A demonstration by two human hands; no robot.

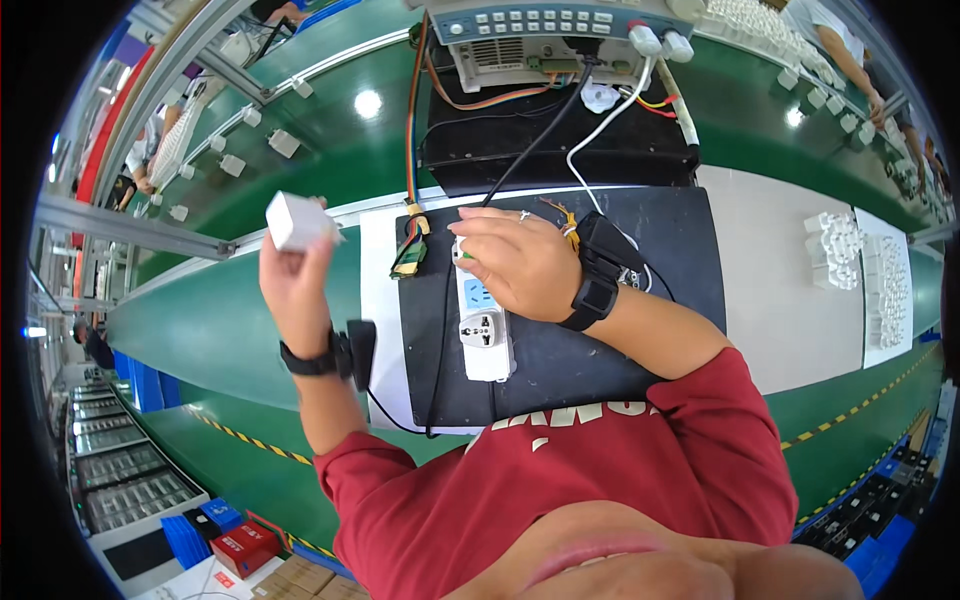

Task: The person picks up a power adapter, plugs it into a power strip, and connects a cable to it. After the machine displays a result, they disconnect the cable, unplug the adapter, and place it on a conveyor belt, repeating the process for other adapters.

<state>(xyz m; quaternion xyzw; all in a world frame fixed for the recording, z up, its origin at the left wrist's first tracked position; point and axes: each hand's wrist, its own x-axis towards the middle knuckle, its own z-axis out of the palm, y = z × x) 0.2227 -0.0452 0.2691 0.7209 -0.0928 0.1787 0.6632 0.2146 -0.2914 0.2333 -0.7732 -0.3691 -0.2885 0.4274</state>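
White adapter cube (pixel 297 222) pinched in your left hand (pixel 296 285), raised over surface's left edge, forearm upright. White power strip (pixel 483 325), long axis front-to-back on black mat (pixel 560 365); your right hand (pixel 520 265) palm-down, grip closed over its far end.

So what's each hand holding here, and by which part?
Left hand holds a small white block by its lower end, fingers underneath. Right hand rests on the white power strip, upper end; grip unclear.

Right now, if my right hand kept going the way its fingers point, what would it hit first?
The right hand lies on the white power strip, fingers pointing left. Going straight on, they would probably first meet the small green and gold connector on the black mat, though height is hard to judge.
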